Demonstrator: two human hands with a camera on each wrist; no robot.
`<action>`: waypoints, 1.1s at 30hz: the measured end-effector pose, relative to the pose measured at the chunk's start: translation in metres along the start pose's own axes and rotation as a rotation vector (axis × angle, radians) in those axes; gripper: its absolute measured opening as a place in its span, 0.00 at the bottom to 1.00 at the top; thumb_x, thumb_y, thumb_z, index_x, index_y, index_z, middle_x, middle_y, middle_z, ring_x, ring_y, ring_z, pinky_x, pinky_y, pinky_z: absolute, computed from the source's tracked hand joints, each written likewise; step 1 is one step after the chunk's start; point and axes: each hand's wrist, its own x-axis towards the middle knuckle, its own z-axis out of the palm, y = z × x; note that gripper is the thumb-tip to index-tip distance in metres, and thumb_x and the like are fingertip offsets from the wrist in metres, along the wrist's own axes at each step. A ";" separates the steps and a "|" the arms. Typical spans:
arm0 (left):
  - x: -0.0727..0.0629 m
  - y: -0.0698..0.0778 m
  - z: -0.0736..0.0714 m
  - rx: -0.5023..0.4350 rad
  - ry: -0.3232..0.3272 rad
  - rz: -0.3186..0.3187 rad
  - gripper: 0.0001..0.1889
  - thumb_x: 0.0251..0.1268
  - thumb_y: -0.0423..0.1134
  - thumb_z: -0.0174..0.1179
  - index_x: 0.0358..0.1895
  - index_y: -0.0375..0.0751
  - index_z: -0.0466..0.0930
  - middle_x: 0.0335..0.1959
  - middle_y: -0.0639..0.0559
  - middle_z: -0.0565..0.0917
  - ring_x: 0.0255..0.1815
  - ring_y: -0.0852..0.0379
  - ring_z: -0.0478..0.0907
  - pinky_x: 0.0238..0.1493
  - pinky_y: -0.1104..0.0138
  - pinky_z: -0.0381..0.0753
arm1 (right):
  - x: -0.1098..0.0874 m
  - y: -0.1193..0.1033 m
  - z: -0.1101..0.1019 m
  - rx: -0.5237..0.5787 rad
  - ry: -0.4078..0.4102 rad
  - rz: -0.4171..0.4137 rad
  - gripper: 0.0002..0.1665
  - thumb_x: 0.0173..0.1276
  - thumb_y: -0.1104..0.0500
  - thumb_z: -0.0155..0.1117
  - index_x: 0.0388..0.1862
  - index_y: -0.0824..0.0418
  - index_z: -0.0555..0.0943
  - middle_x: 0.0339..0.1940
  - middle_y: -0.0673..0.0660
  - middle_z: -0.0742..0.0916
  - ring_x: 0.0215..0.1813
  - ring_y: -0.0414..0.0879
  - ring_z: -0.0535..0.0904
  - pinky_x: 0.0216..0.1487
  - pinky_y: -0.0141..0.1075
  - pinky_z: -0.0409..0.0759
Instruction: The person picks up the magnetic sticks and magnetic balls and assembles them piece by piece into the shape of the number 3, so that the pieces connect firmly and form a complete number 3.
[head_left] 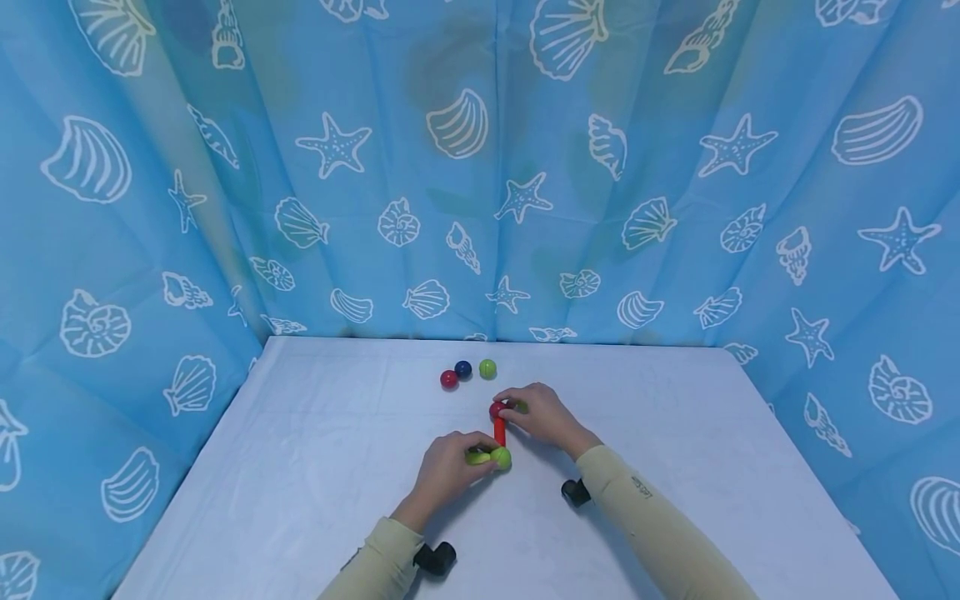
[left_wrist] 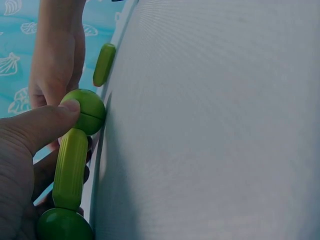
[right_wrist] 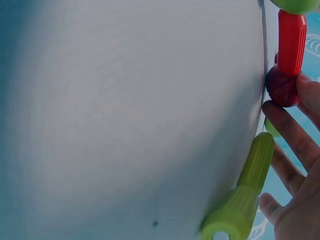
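Observation:
My left hand (head_left: 453,460) pinches a green ball (head_left: 501,458), its thumb on top in the left wrist view. From this ball a yellow-green ridged rod (left_wrist: 70,170) runs back under the palm to a darker green ball (left_wrist: 65,225). A red rod (head_left: 499,431) stretches from the first green ball away to a red ball (right_wrist: 283,86). My right hand (head_left: 543,414) grips that red ball between thumb and fingers. Beside the right hand's fingers, yellow-green rods (right_wrist: 257,162) lie on the table, largely hidden by the hand in the head view.
Beyond the hands, a loose red ball (head_left: 448,380), a dark blue ball (head_left: 462,369) and a green ball (head_left: 487,368) sit on the white table (head_left: 337,417). A blue shell-patterned curtain (head_left: 480,208) surrounds the table's back and sides.

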 end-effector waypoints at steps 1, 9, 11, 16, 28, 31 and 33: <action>0.000 0.000 0.000 0.001 -0.001 0.000 0.15 0.60 0.46 0.74 0.50 0.56 0.88 0.40 0.63 0.86 0.41 0.62 0.77 0.46 0.63 0.77 | 0.000 0.000 0.000 0.001 0.001 0.001 0.18 0.70 0.49 0.70 0.59 0.43 0.85 0.45 0.46 0.87 0.56 0.47 0.78 0.64 0.51 0.74; 0.000 0.002 0.000 0.002 0.001 0.002 0.15 0.60 0.46 0.74 0.50 0.55 0.88 0.39 0.63 0.86 0.41 0.61 0.77 0.45 0.63 0.78 | -0.001 -0.001 0.000 0.025 0.005 0.008 0.18 0.70 0.50 0.70 0.58 0.43 0.85 0.44 0.45 0.87 0.55 0.47 0.78 0.62 0.51 0.75; 0.000 0.002 0.000 -0.001 0.001 -0.001 0.15 0.60 0.46 0.74 0.50 0.56 0.88 0.39 0.63 0.86 0.40 0.62 0.77 0.45 0.63 0.77 | -0.002 -0.001 0.000 0.023 0.006 0.011 0.18 0.70 0.49 0.70 0.58 0.43 0.85 0.44 0.45 0.86 0.55 0.47 0.78 0.63 0.51 0.75; 0.001 0.002 0.000 0.001 -0.002 -0.003 0.15 0.60 0.47 0.74 0.50 0.55 0.88 0.38 0.64 0.85 0.39 0.62 0.76 0.44 0.64 0.77 | -0.002 -0.001 0.000 0.028 0.001 0.021 0.19 0.70 0.49 0.70 0.59 0.43 0.85 0.45 0.46 0.87 0.57 0.48 0.78 0.63 0.52 0.75; 0.001 0.002 0.000 -0.003 -0.019 -0.022 0.15 0.60 0.47 0.74 0.51 0.56 0.88 0.40 0.63 0.86 0.41 0.62 0.78 0.46 0.62 0.78 | -0.006 -0.001 -0.003 0.077 0.013 0.039 0.22 0.70 0.50 0.71 0.62 0.44 0.83 0.49 0.48 0.87 0.62 0.50 0.77 0.65 0.55 0.74; 0.001 0.001 0.001 0.007 -0.016 -0.017 0.15 0.60 0.47 0.74 0.51 0.57 0.88 0.40 0.64 0.85 0.41 0.62 0.77 0.45 0.63 0.78 | -0.007 0.001 -0.004 0.075 0.024 0.041 0.21 0.69 0.50 0.71 0.61 0.44 0.84 0.50 0.47 0.87 0.62 0.50 0.77 0.65 0.55 0.74; 0.001 0.001 0.001 0.007 -0.014 -0.015 0.15 0.60 0.47 0.74 0.51 0.57 0.88 0.39 0.64 0.85 0.40 0.63 0.77 0.45 0.63 0.78 | -0.008 0.003 -0.005 0.073 0.034 0.047 0.21 0.69 0.51 0.72 0.61 0.43 0.84 0.51 0.47 0.87 0.62 0.49 0.77 0.65 0.54 0.75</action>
